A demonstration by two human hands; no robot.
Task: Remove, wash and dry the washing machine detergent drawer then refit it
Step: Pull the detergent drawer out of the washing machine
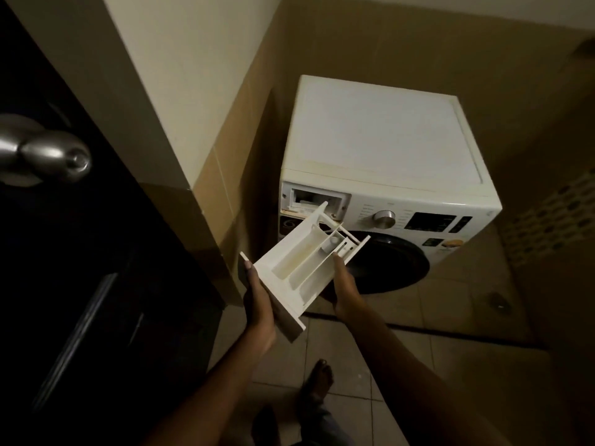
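Both hands hold the detergent drawer (pixel 299 268) clear of the washing machine (pixel 386 140). The left hand (pixel 257 304) clasps its front panel, and the right hand (pixel 346 291) pinches the side wall, thumb on the rim. The rear end hovers just short of the empty housing (pixel 309 197) beyond the hands. It is best carried level with the compartments up, so residue doesn't dribble.
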